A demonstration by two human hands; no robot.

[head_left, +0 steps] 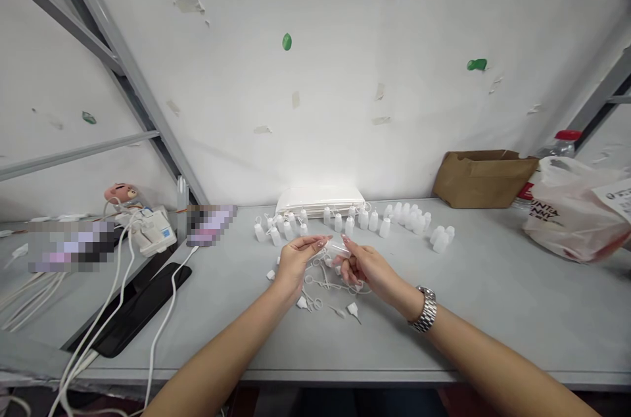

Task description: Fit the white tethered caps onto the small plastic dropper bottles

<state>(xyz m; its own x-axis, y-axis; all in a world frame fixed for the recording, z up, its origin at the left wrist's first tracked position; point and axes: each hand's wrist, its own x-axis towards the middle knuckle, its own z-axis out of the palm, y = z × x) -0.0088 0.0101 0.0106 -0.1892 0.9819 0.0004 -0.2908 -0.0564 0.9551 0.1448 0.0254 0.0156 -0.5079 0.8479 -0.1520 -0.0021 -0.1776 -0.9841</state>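
At the far left, white cables [118, 285] trail over the grey tabletop [493, 298] from a white charger block [152, 233], crossing a flat black slab [133, 312] that may be a phone or tablet; the view is too skewed to tell which. At ten o'clock from the hands stands a row of small white plastic dropper bottles [280, 227]. The left hand [296, 262] has its fingertips pressed to one end of a small translucent plastic bottle [338, 248], which sits in the air between both hands, just above the table. Below it, at six o'clock, lie loose white caps with ring tethers [315, 292]. The right hand [367, 266], a silver metal watch [424, 309] on its wrist, pinches the bottle's other end. At two o'clock are more white bottles [411, 218], then a brown paper bag [480, 178] and a white plastic carrier bag [572, 210].
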